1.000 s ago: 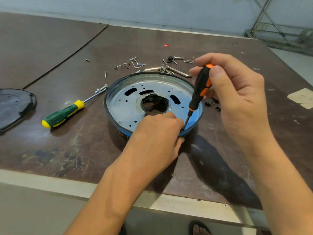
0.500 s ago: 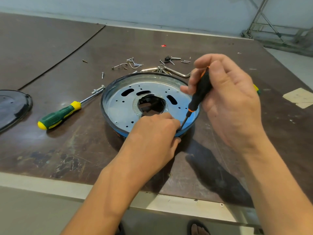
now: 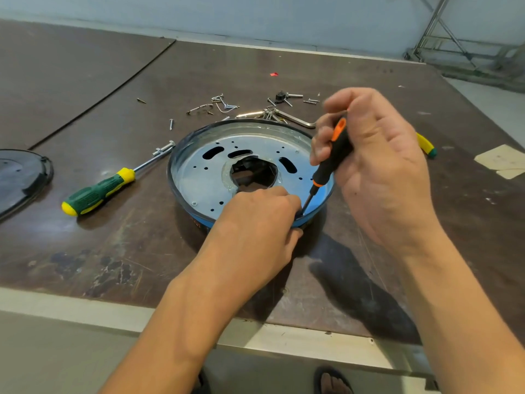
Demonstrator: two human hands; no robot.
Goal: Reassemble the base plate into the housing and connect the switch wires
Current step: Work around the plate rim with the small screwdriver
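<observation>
A round housing (image 3: 171, 177) with a blue rim lies on the brown table, and the silver base plate (image 3: 203, 177) with slots and a central hole sits inside it. My left hand (image 3: 255, 223) is at the near rim, fingers curled on the plate and thumb outside the rim, so it pinches the housing edge. My right hand (image 3: 377, 172) grips a black and orange screwdriver (image 3: 332, 157), held steeply. Its tip touches the plate's near right edge, right beside my left fingertips. What lies under the tip is hidden.
A green and yellow screwdriver (image 3: 96, 191) lies left of the housing. Another yellow-green handle (image 3: 424, 143) pokes out behind my right hand. Loose screws (image 3: 224, 105) and a hex key (image 3: 301, 122) lie behind the housing. A black cover (image 3: 20, 177) is at the far left, and paper scraps (image 3: 502, 160) at right.
My right hand's fingers have shifted round the screwdriver handle while the tip stays at the same spot. My left hand has stayed at the near rim.
</observation>
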